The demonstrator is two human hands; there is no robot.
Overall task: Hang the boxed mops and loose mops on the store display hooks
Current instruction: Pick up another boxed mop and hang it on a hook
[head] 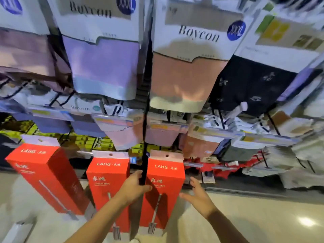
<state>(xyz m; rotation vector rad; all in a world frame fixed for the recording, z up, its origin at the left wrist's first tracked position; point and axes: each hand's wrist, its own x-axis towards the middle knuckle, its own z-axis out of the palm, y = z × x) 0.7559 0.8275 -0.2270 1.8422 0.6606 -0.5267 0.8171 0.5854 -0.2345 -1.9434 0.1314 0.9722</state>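
Seemingly early on, the left hand (135, 185) gripped a thin black pole (146, 120), likely a loose mop's handle, rising from its fingers past the packaged garments (103, 67). The right hand (197, 192) hovered with fingers spread and empty, just beside the right boxed mop (164, 188). Three red boxes seemed to be standing unhung; two flanked the gripping fingers, a third (47, 178) further left.

Light was bright and even from overhead. A glare spot (306, 221) shone on the floor (254, 216). Packets (105, 67) up top were smeared by blur, edges bowed by wide-angle distortion.
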